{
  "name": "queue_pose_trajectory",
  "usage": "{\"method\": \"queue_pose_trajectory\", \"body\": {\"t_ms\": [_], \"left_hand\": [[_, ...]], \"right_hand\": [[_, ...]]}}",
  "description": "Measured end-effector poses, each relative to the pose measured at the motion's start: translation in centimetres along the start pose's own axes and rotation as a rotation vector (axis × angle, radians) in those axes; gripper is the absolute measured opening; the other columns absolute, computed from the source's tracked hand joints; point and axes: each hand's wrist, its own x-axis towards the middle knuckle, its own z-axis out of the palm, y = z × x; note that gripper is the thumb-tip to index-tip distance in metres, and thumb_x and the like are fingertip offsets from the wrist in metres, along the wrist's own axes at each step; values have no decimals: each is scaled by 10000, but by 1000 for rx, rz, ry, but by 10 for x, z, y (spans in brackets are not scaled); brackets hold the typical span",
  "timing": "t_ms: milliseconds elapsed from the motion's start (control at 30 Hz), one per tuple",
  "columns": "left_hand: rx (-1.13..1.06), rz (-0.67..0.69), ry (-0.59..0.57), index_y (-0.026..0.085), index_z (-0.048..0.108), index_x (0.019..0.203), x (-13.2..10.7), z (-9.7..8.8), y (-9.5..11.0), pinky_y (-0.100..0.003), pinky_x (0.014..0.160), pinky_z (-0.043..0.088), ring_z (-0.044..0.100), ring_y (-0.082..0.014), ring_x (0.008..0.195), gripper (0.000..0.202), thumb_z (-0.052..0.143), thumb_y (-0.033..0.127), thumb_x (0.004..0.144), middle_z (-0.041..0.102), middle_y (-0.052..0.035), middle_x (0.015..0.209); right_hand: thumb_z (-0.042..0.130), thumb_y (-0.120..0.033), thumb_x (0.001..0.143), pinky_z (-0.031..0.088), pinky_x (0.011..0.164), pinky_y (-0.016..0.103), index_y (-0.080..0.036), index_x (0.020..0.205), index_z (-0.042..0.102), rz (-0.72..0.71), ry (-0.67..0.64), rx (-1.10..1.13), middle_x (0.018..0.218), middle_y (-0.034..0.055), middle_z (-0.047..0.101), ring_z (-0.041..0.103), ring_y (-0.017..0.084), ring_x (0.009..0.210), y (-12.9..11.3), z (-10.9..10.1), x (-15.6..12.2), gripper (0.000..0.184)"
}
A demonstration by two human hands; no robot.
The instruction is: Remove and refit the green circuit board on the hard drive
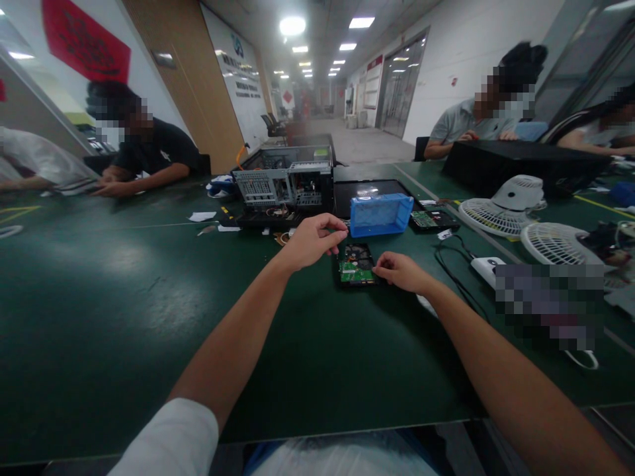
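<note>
A hard drive (pixel 358 264) lies on the green table (pixel 149 291) with its green circuit board facing up. My right hand (pixel 401 271) rests at the drive's right edge, fingers curled against it. My left hand (pixel 315 239) hovers just left of and above the drive, fingers pinched together on something too small to make out. A blue plastic tray (pixel 381 214) stands just behind the drive.
An open computer case (pixel 285 184) sits behind, with a black panel (pixel 372 192) and another circuit board (pixel 430 219) beside it. Two white fans (pixel 501 208) (pixel 555 244) and a black cable (pixel 454 264) lie to the right. Other people sit at the table's far sides.
</note>
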Motion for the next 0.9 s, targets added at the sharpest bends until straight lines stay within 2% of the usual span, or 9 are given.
{"method": "queue_pose_trajectory", "body": {"t_ms": [233, 433, 633, 900], "left_hand": [[51, 12, 14, 155, 704, 1078, 2, -2, -5, -230, 598, 524, 652, -116, 661, 242, 653, 315, 903, 681, -32, 783], [37, 28, -2, 139, 719, 1112, 2, -2, -4, -240, 621, 539, 662, -119, 671, 271, 640, 309, 916, 706, -55, 818], [3, 22, 19, 130, 731, 1064, 0, 2, 2, -247, 605, 551, 655, -122, 633, 309, 693, 384, 892, 723, -64, 797], [43, 3, 85, 157, 707, 921, 1, 3, -2, -217, 485, 472, 616, -119, 551, 354, 741, 498, 826, 645, -10, 639]], "right_hand": [[644, -434, 884, 401, 529, 243, -205, 910, 617, -39, 2, 13, 736, 4, 658, 579, 129, 581, 1, 1, 1, 233], [655, -419, 865, 393, 535, 237, -208, 949, 619, -86, -16, 80, 708, -19, 626, 558, 125, 585, 2, 1, 0, 229], [646, -410, 866, 389, 556, 240, -204, 952, 649, -116, -49, 100, 663, -32, 584, 529, 125, 590, -5, 0, -3, 223], [678, -406, 842, 405, 576, 246, -212, 970, 673, -108, -46, 107, 689, -24, 612, 545, 130, 612, -6, 1, -3, 233]]}}
